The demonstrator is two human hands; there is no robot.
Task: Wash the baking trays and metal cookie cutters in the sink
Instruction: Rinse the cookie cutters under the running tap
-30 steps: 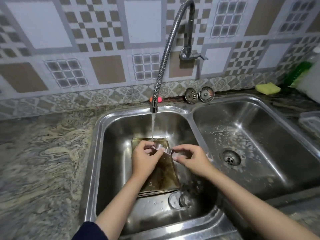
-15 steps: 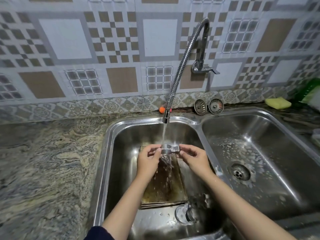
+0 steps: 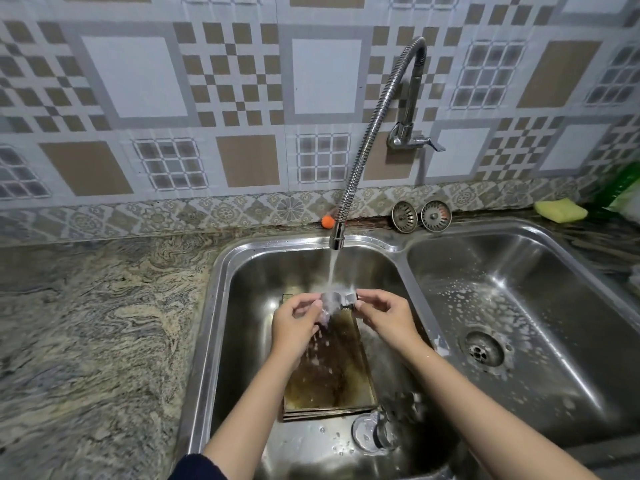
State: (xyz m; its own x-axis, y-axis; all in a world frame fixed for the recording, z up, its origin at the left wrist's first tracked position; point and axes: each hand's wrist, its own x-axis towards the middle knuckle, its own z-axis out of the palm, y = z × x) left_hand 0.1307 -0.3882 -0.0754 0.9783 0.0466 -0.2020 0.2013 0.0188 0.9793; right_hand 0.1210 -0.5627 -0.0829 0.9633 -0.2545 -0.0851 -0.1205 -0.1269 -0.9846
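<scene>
Head view over a double-basin steel sink (image 3: pixel 221 271) set in a marbled stone counter (image 3: pixel 97 323). Both forearms reach in from the near edge and converge above the left basin, wrists slightly raised. The left hand (image 3: pixel 294 323) and the right hand (image 3: pixel 388 317) each pinch 1 end of a single metal cookie cutter (image 3: pixel 341 300) between thumb and curled fingertips, holding it directly under the stream falling from the flexible spring-neck faucet (image 3: pixel 367 143); water splashes off the cutter and over the left fingers. Below the hands, on the floor of the left basin, lies a stack of browned rectangular baking trays (image 3: pixel 332 372); the edges at the near end show at least 2, though the exact count cannot be told. Near and to the right of the stack sit further metal cutters (image 3: pixel 374 434), 1 round ring being clear and the others too blurred to count. The right basin (image 3: pixel 519 323) holds scattered soap foam around 1 open drain (image 3: pixel 483 348). At the far rim, 2 round sink strainers (image 3: pixel 420 216) lean against the patterned tile wall, with 1 small orange ball-like object (image 3: pixel 327 221) to their left, behind the faucet neck. 1 yellow sponge (image 3: pixel 559 210) rests on the far right of the counter, beside a partly visible green item (image 3: pixel 620 188).
</scene>
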